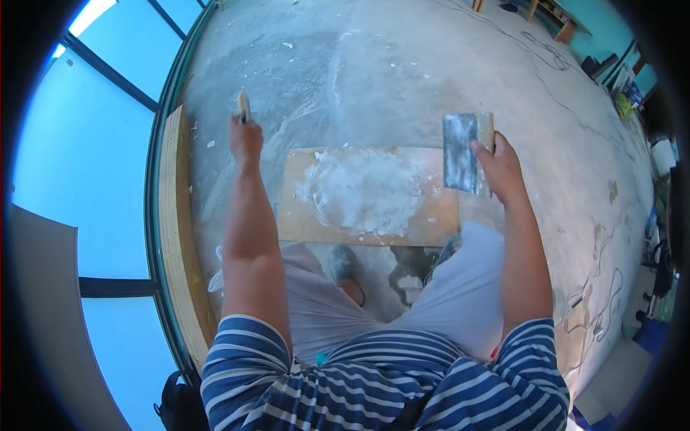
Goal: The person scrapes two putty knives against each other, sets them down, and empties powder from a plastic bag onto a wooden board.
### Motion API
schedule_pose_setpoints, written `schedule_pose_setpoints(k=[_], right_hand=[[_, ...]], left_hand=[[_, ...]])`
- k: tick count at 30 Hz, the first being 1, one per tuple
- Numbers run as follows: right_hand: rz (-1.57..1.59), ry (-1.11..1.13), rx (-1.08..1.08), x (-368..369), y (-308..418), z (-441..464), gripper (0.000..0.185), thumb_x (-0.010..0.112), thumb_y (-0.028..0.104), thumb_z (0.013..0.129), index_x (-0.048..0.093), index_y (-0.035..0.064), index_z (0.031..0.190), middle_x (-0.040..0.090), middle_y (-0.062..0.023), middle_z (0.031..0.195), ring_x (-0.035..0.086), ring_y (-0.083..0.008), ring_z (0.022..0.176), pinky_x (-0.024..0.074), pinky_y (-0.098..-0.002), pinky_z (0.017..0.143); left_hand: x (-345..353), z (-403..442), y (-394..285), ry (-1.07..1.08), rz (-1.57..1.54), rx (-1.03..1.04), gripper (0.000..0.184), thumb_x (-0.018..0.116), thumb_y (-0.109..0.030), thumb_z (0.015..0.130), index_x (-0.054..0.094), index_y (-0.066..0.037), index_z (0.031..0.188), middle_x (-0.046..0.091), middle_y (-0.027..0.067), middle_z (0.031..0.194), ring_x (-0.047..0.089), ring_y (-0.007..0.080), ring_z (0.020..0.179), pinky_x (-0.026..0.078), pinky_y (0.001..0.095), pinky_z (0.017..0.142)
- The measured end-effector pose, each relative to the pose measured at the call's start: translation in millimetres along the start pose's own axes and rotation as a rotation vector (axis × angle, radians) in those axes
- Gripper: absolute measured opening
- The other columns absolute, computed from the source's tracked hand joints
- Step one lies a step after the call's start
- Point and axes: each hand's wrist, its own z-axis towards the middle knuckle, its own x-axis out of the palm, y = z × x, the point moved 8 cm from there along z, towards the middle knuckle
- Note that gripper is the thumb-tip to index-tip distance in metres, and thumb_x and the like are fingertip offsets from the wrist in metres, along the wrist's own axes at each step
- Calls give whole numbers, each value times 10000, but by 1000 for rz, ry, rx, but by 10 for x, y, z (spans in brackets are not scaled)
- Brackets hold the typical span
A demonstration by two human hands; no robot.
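Observation:
In my right hand (501, 169) is a wide putty knife (460, 153), its broad metal blade smeared with white and held off to the right of the board. My left hand (246, 140) is closed round a narrow hand tool (244, 108) with a pale tip, seen end-on, so its kind does not show clearly. Between and below the hands lies a wooden board (295, 208) on the floor. A spread mound of white plaster-like paste (370, 188) covers its middle, with crumbs round the edges. Neither hand touches the paste.
Long wooden planks (176, 215) run along the window frame (154, 179) at left. My feet are close behind the board, one shoe (345, 262) visible. Cables (546, 54) trail over the dusty concrete floor (402, 79) at right, where assorted items line the wall.

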Motion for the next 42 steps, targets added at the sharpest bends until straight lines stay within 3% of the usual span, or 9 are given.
schedule_pose_setpoints(k=[4,6,7,17,23,26,32,35,42], right_hand=[[-206,89,126,209,-407,123,384,623,263,898,574,-13,1160,658,-128,960,605,-168,857,479,-320,798],[-150,187,200,285,-427,135,375,620,258,902,575,-15,1155,648,-119,938,588,-163,841,471,-313,787],[-125,231,235,299,-429,150,370,618,255,904,576,-16,1152,643,-115,928,579,-160,833,467,-309,781],[148,205,243,363,-545,197,278,590,193,926,580,-18,1106,631,-72,910,555,-129,819,450,-293,749],[241,251,310,396,-639,204,292,584,167,932,557,-22,1153,618,-61,984,537,-103,884,431,-264,784],[271,268,334,441,-611,198,287,568,146,943,545,-29,1170,618,-62,1017,542,-103,916,433,-265,817],[312,315,309,556,-499,198,286,558,140,957,541,-30,1186,624,-66,1038,554,-104,942,440,-269,855],[322,339,286,625,-417,233,292,565,154,957,546,-32,1182,625,-62,1033,551,-101,935,440,-269,851],[283,303,323,647,-516,206,296,571,170,954,556,-26,1175,623,-50,1037,542,-102,939,433,-271,862]], left_hand=[[1091,-458,2072,144,-97,-442,254,626,-230,846,652,-46,1019,663,183,1028,646,319,985,520,415,759],[1435,-875,2475,451,419,-315,309,653,-242,847,667,-103,1122,668,121,1114,648,243,1051,541,367,796],[1564,-1222,2370,712,1011,-27,340,666,-238,847,663,-129,1169,667,83,1151,645,209,1077,547,339,819],[1806,-3227,2740,1155,963,-566,329,627,-289,881,675,-187,1190,615,4,1285,604,193,1164,499,393,893],[2271,-3035,3245,1238,1132,-336,443,540,-302,917,552,-146,1331,528,31,1387,506,207,1276,398,380,1035],[2721,-2814,3152,1154,1428,297,427,501,-343,927,566,-102,1273,567,91,1292,549,259,1178,436,383,964],[3322,-2545,2270,957,1087,331,412,551,-305,912,545,-27,1215,634,199,1022,618,356,930,482,445,818],[3069,-2542,1761,365,65,-353,421,597,-252,896,512,9,1216,655,239,924,634,408,863,493,475,778],[3180,-2625,1669,427,-266,-628,504,614,-169,887,427,7,1321,601,212,1140,608,363,973,498,446,828]])
